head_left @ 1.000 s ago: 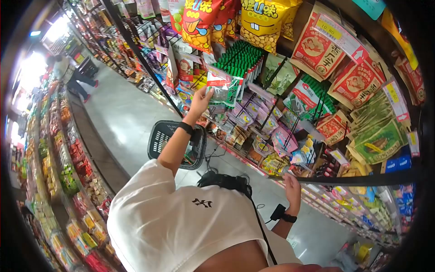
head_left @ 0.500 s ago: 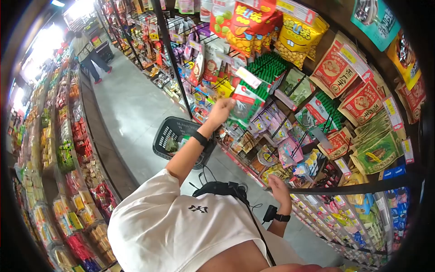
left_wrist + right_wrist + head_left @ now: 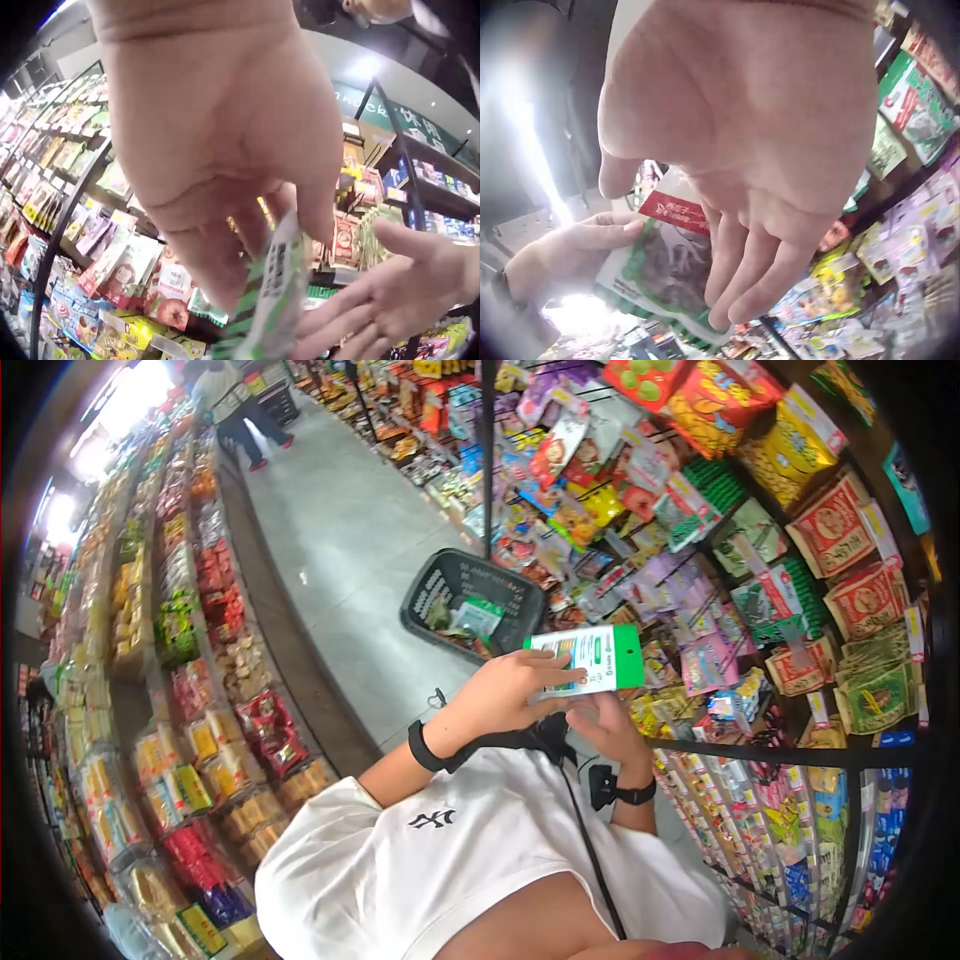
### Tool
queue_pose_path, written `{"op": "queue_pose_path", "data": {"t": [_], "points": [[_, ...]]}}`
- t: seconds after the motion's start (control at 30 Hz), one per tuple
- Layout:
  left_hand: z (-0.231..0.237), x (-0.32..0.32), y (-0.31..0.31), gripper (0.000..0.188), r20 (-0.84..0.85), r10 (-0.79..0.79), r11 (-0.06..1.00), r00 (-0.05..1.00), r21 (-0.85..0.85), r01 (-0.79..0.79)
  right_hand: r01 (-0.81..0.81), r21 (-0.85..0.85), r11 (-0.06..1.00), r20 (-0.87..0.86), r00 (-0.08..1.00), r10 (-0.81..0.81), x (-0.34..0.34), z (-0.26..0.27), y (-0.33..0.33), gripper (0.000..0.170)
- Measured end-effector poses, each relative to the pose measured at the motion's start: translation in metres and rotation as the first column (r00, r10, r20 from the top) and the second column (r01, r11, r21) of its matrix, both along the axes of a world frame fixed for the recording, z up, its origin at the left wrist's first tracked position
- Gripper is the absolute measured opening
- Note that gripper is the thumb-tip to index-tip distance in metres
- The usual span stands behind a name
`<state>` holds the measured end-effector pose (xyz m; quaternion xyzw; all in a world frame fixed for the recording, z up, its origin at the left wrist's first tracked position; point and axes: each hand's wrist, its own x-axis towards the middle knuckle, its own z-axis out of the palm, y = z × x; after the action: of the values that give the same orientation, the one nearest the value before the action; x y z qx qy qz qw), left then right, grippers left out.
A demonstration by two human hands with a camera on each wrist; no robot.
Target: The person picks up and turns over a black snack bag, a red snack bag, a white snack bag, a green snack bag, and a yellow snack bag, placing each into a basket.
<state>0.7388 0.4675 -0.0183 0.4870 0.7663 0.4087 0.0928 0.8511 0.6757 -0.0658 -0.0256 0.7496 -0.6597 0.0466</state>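
Note:
In the head view, my left hand (image 3: 510, 695) grips a green-and-white snack bag (image 3: 610, 660) in front of my chest, its printed back facing up. The right wrist view shows the bag's front, with a red label band and dark contents behind a clear window (image 3: 671, 262); my left thumb lies along its edge. My right hand (image 3: 612, 732) is beside the bag's near side, fingers extended. In the right wrist view those straight fingers (image 3: 754, 277) overlap the bag's face. The left wrist view has the bag (image 3: 274, 300) between my left thumb and fingers.
A dark shopping basket (image 3: 415, 610) with a few bags inside stands on the aisle floor (image 3: 340, 550), just beyond my hands. Hanging snack racks (image 3: 690, 600) rise on the right. Packed shelves (image 3: 215, 660) line the left. A person (image 3: 235, 410) stands farther down the aisle.
My left hand has brought the snack bag away from the hanging rack to in front of my body, and its back now faces up. My right hand has come beside it. The view has shifted.

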Motion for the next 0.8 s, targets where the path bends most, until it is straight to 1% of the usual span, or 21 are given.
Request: {"op": "queue_pose_path", "data": {"t": [0.03,0.07,0.1,0.13,0.17,0.2,0.23,0.27,0.3,0.37,0.4,0.43,0.47,0.5,0.53,0.57,0.6,0.63,0.67,0.7,0.8], "points": [[0.004,0.002,-0.017,0.045,-0.029,0.038,0.999,0.999,0.008,-0.038,0.006,0.027,1.0,-0.059,0.998,-0.004,-0.01,0.008,-0.016,0.06],[0.01,0.005,-0.032,0.047,-0.057,0.075,0.997,0.996,0.019,-0.074,0.018,0.185,0.983,-0.203,0.979,0.02,-0.023,0.015,-0.029,0.057],[0.013,0.007,-0.045,0.049,-0.081,0.112,0.993,0.99,0.032,-0.109,0.055,0.216,0.975,-0.224,0.975,-0.006,-0.036,-0.002,-0.036,0.051],[0.01,0.009,-0.056,0.055,-0.028,0.171,0.984,0.985,0.06,-0.169,0.069,0.15,0.986,-0.182,0.982,-0.041,-0.046,0.0,-0.047,0.047],[0.009,0.009,-0.067,0.056,0.02,0.205,0.975,0.979,0.081,-0.206,0.085,0.089,0.992,-0.136,0.988,-0.072,-0.057,0.005,-0.058,0.043],[0.008,0.008,-0.079,0.057,0.067,0.238,0.965,0.969,0.1,-0.244,0.076,0.032,0.997,-0.125,0.99,-0.071,-0.068,0.009,-0.066,0.038],[0.007,0.006,-0.09,0.058,0.11,0.27,0.952,0.957,0.121,-0.282,0.057,0.009,0.998,-0.117,0.992,-0.056,-0.075,0.008,-0.07,0.037],[0.003,0.007,-0.101,0.064,0.188,0.335,0.922,0.923,0.138,-0.363,0.037,-0.015,0.999,-0.113,0.993,-0.038,-0.084,0.007,-0.071,0.036],[0.002,0.003,-0.107,0.066,0.172,0.439,0.861,0.882,0.199,-0.468,0.014,-0.04,0.999,-0.111,0.994,-0.018,-0.093,0.01,-0.076,0.035],[0.0,-0.002,-0.121,0.071,0.155,0.636,0.695,0.755,0.309,-0.649,-0.041,-0.145,0.989,-0.034,0.999,0.037,-0.108,0.023,-0.084,0.037],[0.005,-0.006,-0.13,0.074,0.184,0.66,0.677,0.729,0.276,-0.683,-0.059,-0.212,0.975,-0.012,0.998,0.058,-0.116,0.025,-0.09,0.038],[0.009,-0.01,-0.138,0.077,0.212,0.682,0.657,0.7,0.242,-0.714,-0.071,-0.28,0.957,0.013,0.997,0.077,-0.124,0.025,-0.094,0.039],[0.008,-0.014,-0.146,0.078,0.254,0.671,0.665,0.697,0.212,-0.717,-0.083,-0.397,0.914,0.088,0.988,0.128,-0.134,0.023,-0.095,0.043],[0.008,-0.021,-0.154,0.078,0.291,0.657,0.675,0.696,0.186,-0.714,-0.108,-0.4,0.91,0.056,0.988,0.142,-0.144,0.027,-0.103,0.044],[0.009,-0.026,-0.161,0.064,0.411,0.597,0.708,0.689,0.134,-0.693,-0.133,-0.403,0.906,0.018,0.988,0.153,-0.156,0.033,-0.112,0.045],[0.008,-0.034,-0.165,0.058,0.46,0.579,0.713,0.674,0.116,-0.692,-0.157,-0.403,0.902,-0.018,0.986,0.163,-0.168,0.034,-0.119,0.046],[0.004,-0.041,-0.166,0.052,0.512,0.559,0.713,0.652,0.105,-0.694,-0.21,-0.339,0.917,0.009,0.974,0.227,-0.183,0.029,-0.12,0.048],[0.002,-0.051,-0.166,0.046,0.561,0.537,0.71,0.63,0.103,-0.696,-0.191,-0.352,0.917,0.004,0.979,0.205,-0.196,0.024,-0.123,0.047],[0.001,-0.064,-0.167,0.033,0.541,0.534,0.701,0.649,0.145,-0.698,-0.171,-0.366,0.915,-0.003,0.983,0.183,-0.207,0.021,-0.127,0.045],[0.001,-0.078,-0.17,0.033,0.545,0.541,0.685,0.64,0.156,-0.712,-0.151,-0.385,0.911,-0.013,0.987,0.158,-0.222,0.02,-0.134,0.043],[0.004,-0.123,-0.182,0.033,0.566,0.555,0.651,0.61,0.161,-0.742,-0.205,-0.294,0.934,-0.027,0.978,0.206,-0.271,0.011,-0.14,0.037]]}}
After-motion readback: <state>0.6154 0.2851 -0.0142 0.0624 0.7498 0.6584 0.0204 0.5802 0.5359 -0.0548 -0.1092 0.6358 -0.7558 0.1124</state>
